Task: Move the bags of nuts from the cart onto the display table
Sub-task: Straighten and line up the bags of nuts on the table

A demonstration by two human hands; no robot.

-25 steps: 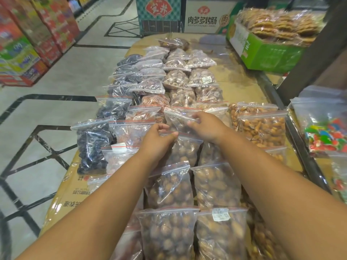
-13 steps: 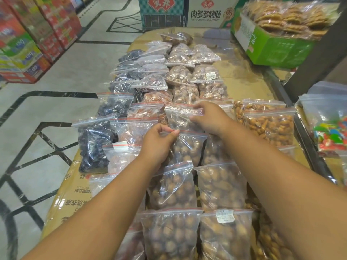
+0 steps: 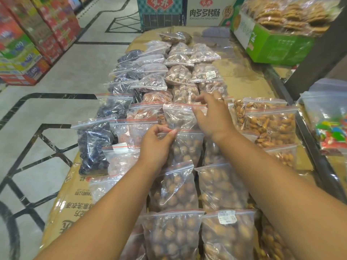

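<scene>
Several clear zip bags of nuts and dried fruit lie in overlapping rows on the cardboard-covered display table (image 3: 62, 199). My left hand (image 3: 155, 145) pinches the red-striped top edge of a bag of round brown nuts (image 3: 187, 147) in the middle row. Just beyond it, my right hand (image 3: 214, 117) hovers with spread fingers over another clear bag (image 3: 178, 115) and the row to its right; its thumb touches that bag's top. A ring shows on one finger. No cart is in view.
Bags of orange-brown nuts (image 3: 270, 124) lie at the right. Dark dried fruit bags (image 3: 93, 143) line the left edge. A green box (image 3: 277, 45) of biscuits stands at the far right. Bagged coloured candy (image 3: 330, 128) sits on a neighbouring shelf. Tiled aisle floor lies left.
My right hand has slid further away along the row and its fingers have spread apart. My left hand has stayed pinching the same bag's top edge.
</scene>
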